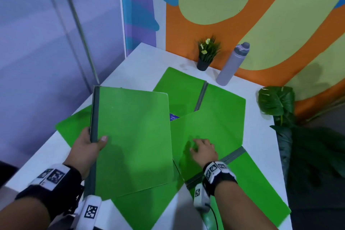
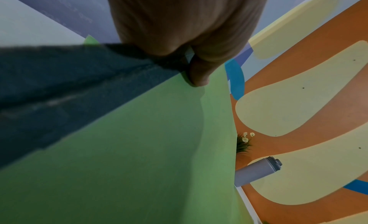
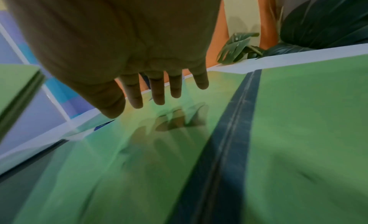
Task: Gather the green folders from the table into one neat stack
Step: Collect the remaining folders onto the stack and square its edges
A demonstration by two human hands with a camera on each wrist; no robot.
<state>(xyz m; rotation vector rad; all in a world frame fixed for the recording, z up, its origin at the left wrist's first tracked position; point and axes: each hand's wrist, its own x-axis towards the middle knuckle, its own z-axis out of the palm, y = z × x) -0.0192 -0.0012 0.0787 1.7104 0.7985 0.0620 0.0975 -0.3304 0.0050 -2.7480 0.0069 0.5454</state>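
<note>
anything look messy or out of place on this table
Yes: the flat green folders lie fanned across the white table at clashing angles, overlapping, and a small blue label peeks out between them. The left hand grips a lifted green folder by its dark spine. Nothing looks spilled or damaged.

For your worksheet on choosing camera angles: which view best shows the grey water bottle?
The head view: the grey water bottle stands whole and upright against the orange wall. The left wrist view shows it small and tilted beyond the folder. The right wrist view does not show it.
</note>
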